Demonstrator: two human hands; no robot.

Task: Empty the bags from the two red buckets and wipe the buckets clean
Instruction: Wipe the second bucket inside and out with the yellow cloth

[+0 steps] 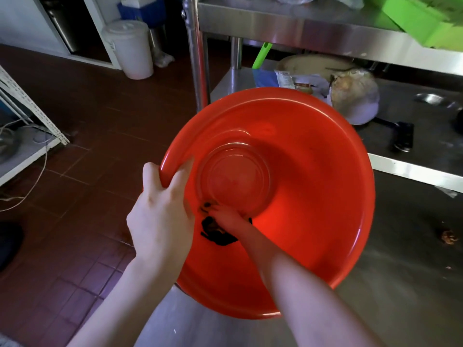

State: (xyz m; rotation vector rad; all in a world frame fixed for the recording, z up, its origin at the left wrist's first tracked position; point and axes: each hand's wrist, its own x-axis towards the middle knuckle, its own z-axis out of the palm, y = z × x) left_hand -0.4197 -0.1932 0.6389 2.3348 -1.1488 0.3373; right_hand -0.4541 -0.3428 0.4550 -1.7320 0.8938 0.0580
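One red bucket point(313, 186) fills the middle of the head view, tipped so its open mouth faces me. It holds no bag. My left hand point(162, 211) grips its left rim, thumb outside and fingers inside. My right hand point(225, 216) reaches deep inside and presses a dark cloth point(218, 234) against the lower inner wall, near the round bottom. The second red bucket is out of sight.
The bucket rests over a steel table point(400, 271) with a crumb of debris point(449, 237) on it. A steel shelf rack point(325, 31) stands behind, with bagged food point(355, 93) and packets on its lower shelf. A white lidded tub point(130, 48) stands on the brown tiled floor, left.
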